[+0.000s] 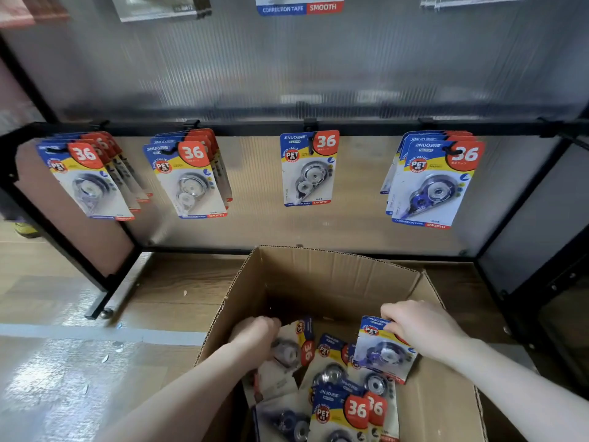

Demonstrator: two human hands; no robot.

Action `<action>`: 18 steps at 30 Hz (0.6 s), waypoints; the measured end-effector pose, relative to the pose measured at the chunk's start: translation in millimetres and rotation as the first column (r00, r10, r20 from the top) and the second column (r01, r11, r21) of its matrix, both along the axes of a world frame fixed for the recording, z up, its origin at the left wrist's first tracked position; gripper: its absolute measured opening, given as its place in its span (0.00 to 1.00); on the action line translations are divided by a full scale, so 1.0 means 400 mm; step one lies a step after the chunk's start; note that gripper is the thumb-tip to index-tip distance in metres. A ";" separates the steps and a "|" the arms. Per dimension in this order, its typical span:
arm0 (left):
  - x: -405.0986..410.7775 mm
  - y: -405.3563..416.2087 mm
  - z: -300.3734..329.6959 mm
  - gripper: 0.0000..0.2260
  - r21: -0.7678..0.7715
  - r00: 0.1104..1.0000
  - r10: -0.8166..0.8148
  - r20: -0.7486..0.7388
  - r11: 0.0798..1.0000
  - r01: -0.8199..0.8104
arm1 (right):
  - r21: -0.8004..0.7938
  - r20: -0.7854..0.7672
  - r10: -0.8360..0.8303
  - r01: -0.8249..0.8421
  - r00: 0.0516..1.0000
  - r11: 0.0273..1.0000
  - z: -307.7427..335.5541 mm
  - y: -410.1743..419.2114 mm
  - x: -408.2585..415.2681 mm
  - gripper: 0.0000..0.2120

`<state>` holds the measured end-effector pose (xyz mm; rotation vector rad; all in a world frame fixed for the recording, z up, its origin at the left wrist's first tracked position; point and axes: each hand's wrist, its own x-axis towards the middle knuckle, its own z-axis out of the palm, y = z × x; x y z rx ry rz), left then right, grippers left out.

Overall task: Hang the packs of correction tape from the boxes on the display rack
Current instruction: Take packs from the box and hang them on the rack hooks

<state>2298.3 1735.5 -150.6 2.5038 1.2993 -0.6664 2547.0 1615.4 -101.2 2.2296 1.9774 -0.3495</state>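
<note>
both reaching into cardboard box: right hand pinching purple pack, left hand gripping grey pack; hooks on display rack partly filling, many loose packs remaining.

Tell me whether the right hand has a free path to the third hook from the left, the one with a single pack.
Probably yes. The right hand already grips a purple-dispenser pack above the open cardboard box; nothing stands between it and the single-pack hook.
</note>
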 end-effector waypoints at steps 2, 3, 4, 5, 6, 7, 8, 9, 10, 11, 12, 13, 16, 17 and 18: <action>0.000 0.003 -0.024 0.25 -0.021 0.997 0.072 0.001 0.997 -0.072 | 0.001 0.017 0.018 -0.018 1.000 1.000 -0.002 -0.001 0.001 0.07; 0.001 0.004 -0.032 0.28 -0.048 0.996 0.093 -0.009 0.994 -0.094 | 0.002 0.020 0.023 -0.023 1.000 1.000 -0.003 -0.001 0.000 0.08; 0.002 0.006 -0.037 0.28 -0.075 0.994 0.107 -0.015 0.991 -0.108 | 0.006 0.021 0.028 -0.028 0.999 1.000 -0.002 -0.001 -0.001 0.08; 0.003 0.011 -0.037 0.26 -0.110 0.993 0.118 -0.013 0.987 -0.119 | 0.012 0.023 0.029 -0.030 0.999 0.999 -0.002 0.000 -0.002 0.08; 0.003 0.017 -0.035 0.23 -0.154 0.991 0.136 0.008 0.979 -0.133 | 0.021 0.029 0.026 -0.026 0.999 0.999 0.000 0.000 -0.003 0.08; 0.003 0.023 -0.027 0.20 -0.202 0.985 0.165 0.045 0.968 -0.152 | 0.035 0.035 0.015 -0.017 0.999 0.999 0.003 0.001 -0.002 0.09; 0.002 0.029 -0.017 0.18 -0.234 0.976 0.193 0.096 0.958 -0.167 | 0.053 0.038 0.002 -0.004 0.999 0.999 0.008 0.002 -0.002 0.09; 0.001 0.036 -0.007 0.16 -0.258 0.963 0.224 0.153 0.949 -0.180 | 0.071 0.035 -0.013 0.010 0.999 0.997 0.014 0.004 0.000 0.10; -0.002 0.043 0.000 0.15 -0.292 0.937 0.271 0.220 0.935 -0.202 | 0.092 0.023 -0.030 0.028 0.999 0.995 0.023 0.006 0.002 0.10; -0.006 0.048 0.009 0.13 -0.351 0.893 0.342 0.291 0.907 -0.233 | 0.118 0.001 -0.055 0.054 0.998 0.991 0.035 0.009 0.004 0.10; -0.010 0.051 0.020 0.11 -0.421 0.835 0.421 0.354 0.869 -0.260 | 0.154 -0.026 -0.087 0.090 0.996 0.984 0.048 0.013 0.007 0.10; -0.014 0.051 0.035 0.10 -0.490 0.775 0.489 0.401 0.829 -0.270 | 0.195 -0.054 -0.122 0.130 0.991 0.972 0.063 0.016 0.010 0.09; -0.025 0.044 0.077 0.12 -0.610 0.651 0.586 0.483 0.759 -0.230 | 0.306 -0.141 -0.172 0.209 0.975 0.929 0.107 0.024 0.021 0.09; -0.028 0.039 0.092 0.12 -0.620 0.625 0.594 0.507 0.755 -0.214 | 0.329 -0.169 -0.177 0.225 0.970 0.917 0.122 0.025 0.025 0.09; -0.030 0.034 0.107 0.12 -0.626 0.595 0.602 0.533 0.753 -0.201 | 0.351 -0.190 -0.179 0.237 0.965 0.906 0.136 0.025 0.029 0.08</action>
